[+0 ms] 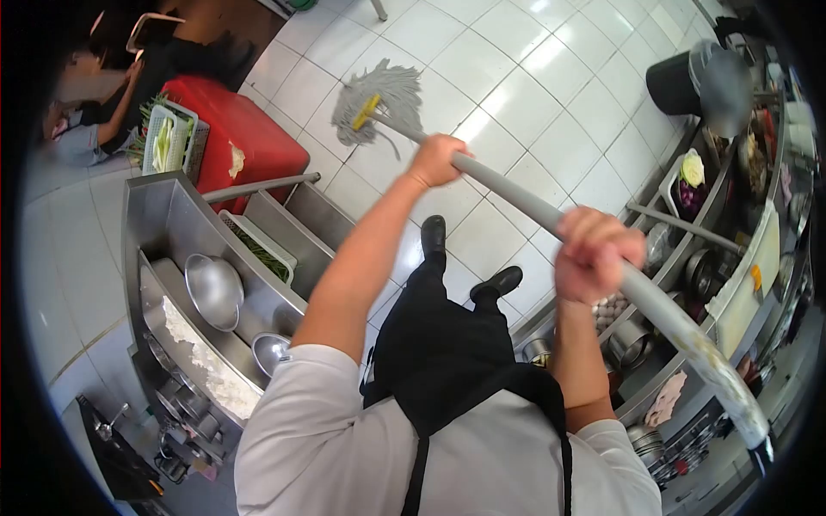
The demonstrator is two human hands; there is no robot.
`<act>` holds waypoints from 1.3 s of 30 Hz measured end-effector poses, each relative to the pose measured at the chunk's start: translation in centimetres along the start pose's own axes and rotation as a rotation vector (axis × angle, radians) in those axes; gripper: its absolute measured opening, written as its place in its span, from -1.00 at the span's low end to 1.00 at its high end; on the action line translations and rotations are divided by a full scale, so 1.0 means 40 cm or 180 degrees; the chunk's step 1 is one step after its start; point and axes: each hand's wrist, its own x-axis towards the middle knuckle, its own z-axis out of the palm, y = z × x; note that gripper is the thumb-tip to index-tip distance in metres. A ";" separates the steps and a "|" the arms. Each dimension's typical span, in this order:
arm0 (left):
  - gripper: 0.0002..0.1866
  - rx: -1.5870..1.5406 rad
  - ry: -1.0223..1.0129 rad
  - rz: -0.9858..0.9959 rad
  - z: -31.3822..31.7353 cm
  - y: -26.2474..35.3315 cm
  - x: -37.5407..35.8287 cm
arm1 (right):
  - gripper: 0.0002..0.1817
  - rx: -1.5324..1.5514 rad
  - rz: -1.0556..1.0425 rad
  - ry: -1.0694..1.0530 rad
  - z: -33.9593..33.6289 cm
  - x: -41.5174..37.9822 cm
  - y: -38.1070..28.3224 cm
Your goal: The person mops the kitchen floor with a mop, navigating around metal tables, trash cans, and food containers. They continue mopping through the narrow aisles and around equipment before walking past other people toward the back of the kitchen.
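Observation:
A long grey mop handle [516,193] runs from the upper middle down to the lower right. My left hand [439,161] is closed round its lower part, nearer the mop head. Higher up the pole, my right hand [598,255] is wrapped round it, slightly blurred. The grey string mop head [396,90], with a yellow clamp [366,113], lies spread on the white tiled floor [508,95] beyond my feet.
Left: a red container [249,138], a basket of vegetables [172,142], and a steel counter with a metal bowl [214,291]. Another person [86,129] is at the upper left. Right: a black bin [674,84] and shelves with a steel pot [631,342].

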 end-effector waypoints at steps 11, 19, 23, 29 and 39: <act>-0.42 0.2027 -0.0351 -0.2471 -0.481 -0.580 -0.211 | -0.91 -0.0959 0.1161 -0.1172 0.282 -0.167 0.690; -0.50 0.1993 0.0013 -0.2477 -0.281 -0.388 -0.327 | -0.85 -0.1291 0.1934 -0.0957 0.173 -0.244 0.418; -0.53 0.1969 0.0422 -0.1861 -0.076 -0.106 -0.308 | -0.89 -0.1652 0.1705 -0.0905 0.039 -0.201 0.119; -0.62 0.0871 0.0867 -0.1237 0.138 0.365 -0.281 | -0.88 -0.2109 0.0947 -0.1020 -0.056 -0.115 -0.353; -0.65 -0.0727 -0.0635 0.0342 0.354 0.637 -0.248 | -0.60 -0.0472 -0.0201 -0.1042 -0.164 -0.152 -0.689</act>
